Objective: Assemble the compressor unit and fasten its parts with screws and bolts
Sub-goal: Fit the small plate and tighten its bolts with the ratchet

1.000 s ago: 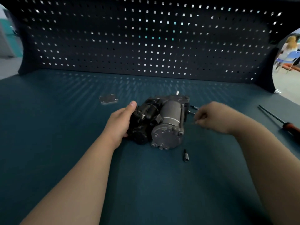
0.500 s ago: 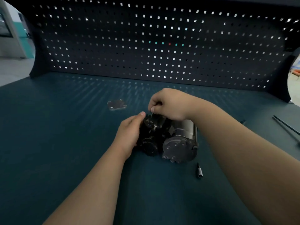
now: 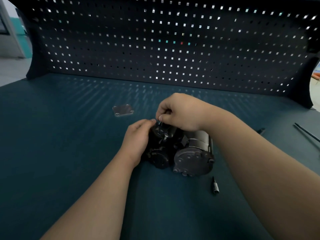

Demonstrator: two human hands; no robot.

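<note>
Now my right grip (image 3: 180, 112) is pinching a small screw (image 3: 160, 122); my left grip (image 3: 138, 137) is clasping the dark, rounded metal compressor (image 3: 190, 161).

A single head-worn wide-angle view looks forward and down, close over the dark teal desk (image 3: 52, 153), facing the black perforated metal back panel (image 3: 173, 40).

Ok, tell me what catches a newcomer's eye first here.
The dark compressor sits at centre, the left grip holding its left side and the right grip pinching a small screw at its top. Behind stands a pegboard speckled with light. A plate lies back left, a bit front right.
</note>
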